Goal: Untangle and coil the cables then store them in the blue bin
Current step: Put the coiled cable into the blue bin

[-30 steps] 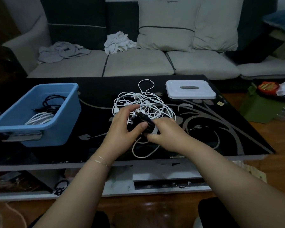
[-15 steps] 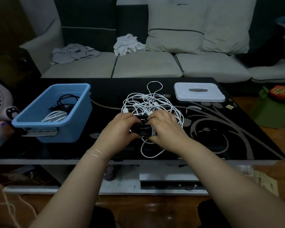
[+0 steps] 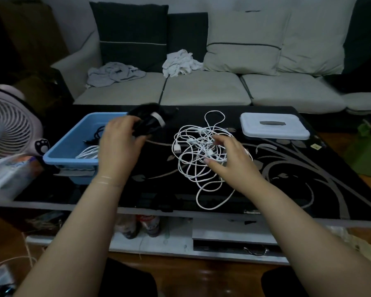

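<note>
My left hand (image 3: 118,144) grips a coiled black cable (image 3: 147,122) with a white band, held in the air at the right rim of the blue bin (image 3: 60,150). Inside the bin lie a black cable (image 3: 98,132) and a coiled white cable (image 3: 88,152). A tangle of white cables (image 3: 198,146) lies on the black glass table (image 3: 287,179) to the right. My right hand (image 3: 229,157) hovers over that tangle with fingers spread, holding nothing.
A white lid (image 3: 273,126) rests at the table's far right. A white fan (image 3: 8,129) stands left of the bin, with a clear container (image 3: 2,179) in front of it. A sofa (image 3: 201,88) with cloths lies behind the table.
Both hands held the black coil at the table's middle before. The left hand has carried it left to the bin's rim; the right hand has let go and opened over the white tangle.
</note>
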A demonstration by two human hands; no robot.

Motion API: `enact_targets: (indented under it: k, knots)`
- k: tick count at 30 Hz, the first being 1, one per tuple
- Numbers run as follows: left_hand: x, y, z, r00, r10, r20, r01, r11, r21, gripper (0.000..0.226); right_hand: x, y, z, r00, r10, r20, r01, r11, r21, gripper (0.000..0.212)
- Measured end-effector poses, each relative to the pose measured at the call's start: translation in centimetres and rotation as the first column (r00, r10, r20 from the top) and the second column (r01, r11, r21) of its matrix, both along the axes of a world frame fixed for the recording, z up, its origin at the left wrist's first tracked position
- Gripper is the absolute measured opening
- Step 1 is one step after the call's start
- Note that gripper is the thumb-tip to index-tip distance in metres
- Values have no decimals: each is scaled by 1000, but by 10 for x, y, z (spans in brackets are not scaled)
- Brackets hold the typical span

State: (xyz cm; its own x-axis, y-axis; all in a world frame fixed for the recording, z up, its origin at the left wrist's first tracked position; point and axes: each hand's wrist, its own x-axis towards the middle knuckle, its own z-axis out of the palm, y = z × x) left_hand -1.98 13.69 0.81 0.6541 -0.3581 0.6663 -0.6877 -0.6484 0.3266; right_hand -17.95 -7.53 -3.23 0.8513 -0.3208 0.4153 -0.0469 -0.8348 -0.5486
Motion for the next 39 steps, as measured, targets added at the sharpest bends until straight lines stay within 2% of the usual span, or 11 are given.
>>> enact_targets:
  k: [6, 12, 15, 19, 25, 27, 30, 32, 33, 36, 39]
  knots:
    - [54, 33, 16, 957, 283, 64, -287, 955, 74, 33, 9, 4, -7, 999, 6, -50, -6, 1000, -3, 52]
    - [90, 38, -3, 899, 428, -96, -367, 854, 370, 24, 14, 2, -13, 989, 5, -145, -2, 1000, 18, 46]
    - [98, 33, -5, 888, 397, -230, -246, 835, 493, 27, 17, 3, -13, 985, -2, -174, 6, 1000, 20, 44]
    - [99, 29, -1, 861, 385, -331, -158, 823, 546, 27, 20, 5, -13, 980, 3, -198, 1, 1000, 19, 42]
    - [97, 31, 2, 780, 175, -601, 37, 946, 322, 40, 20, 4, -15, 964, 5, -266, -8, 1000, -13, 39]
    - [90, 27, 3, 797, 150, -585, 8, 966, 257, 35, 19, 2, -17, 952, 8, -307, -10, 1000, -7, 38]
    - [63, 8, 3, 904, 155, -397, -79, 976, 202, 31, 18, -4, -21, 931, 1, -365, 3, 1000, 10, 32]
    - [37, -13, 6, 947, 66, -315, -18, 988, 152, 29, 19, -8, -23, 924, -16, -383, 21, 1000, 10, 28]
    - [24, -26, 5, 945, 10, -327, 38, 989, 140, 28, 19, -11, -24, 922, -28, -387, 36, 999, 13, 29]
    - [-15, -62, -3, 824, -118, -554, 247, 955, 164, 27, 20, -19, -28, 904, -77, -420, 100, 994, 32, 38]
    - [-48, -91, -27, 687, -128, -716, 486, 812, 322, 42, 20, -31, -32, 869, -187, -459, 217, 976, 14, 37]
